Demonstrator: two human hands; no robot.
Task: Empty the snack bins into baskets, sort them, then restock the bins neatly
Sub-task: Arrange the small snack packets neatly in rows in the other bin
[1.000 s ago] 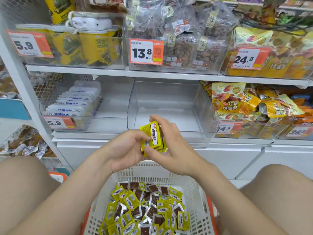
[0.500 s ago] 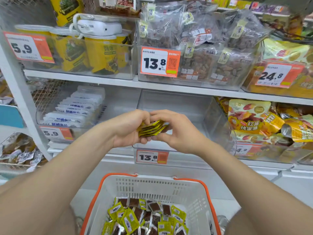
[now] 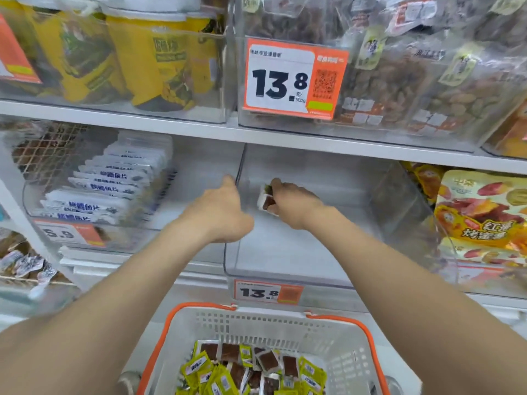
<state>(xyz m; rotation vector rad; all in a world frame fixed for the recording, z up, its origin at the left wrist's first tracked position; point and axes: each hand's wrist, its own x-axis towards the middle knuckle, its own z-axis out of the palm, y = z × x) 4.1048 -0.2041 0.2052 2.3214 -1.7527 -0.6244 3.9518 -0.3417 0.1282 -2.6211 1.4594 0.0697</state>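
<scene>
A stack of snack pkts (image 3: pixel 265 199) is pinched by the right hand (image 3: pixel 293 201), fingers curled, at the rear-left of the clear bin (image 3: pixel 285 252), prob. so a row is begun from the back. The left hand (image 3: pixel 225 206) is set by the bin's left wall, perhaps to steady; finger state can't be told. "13.8" is printed on the bin tag (image 3: pixel 268 293).
</scene>
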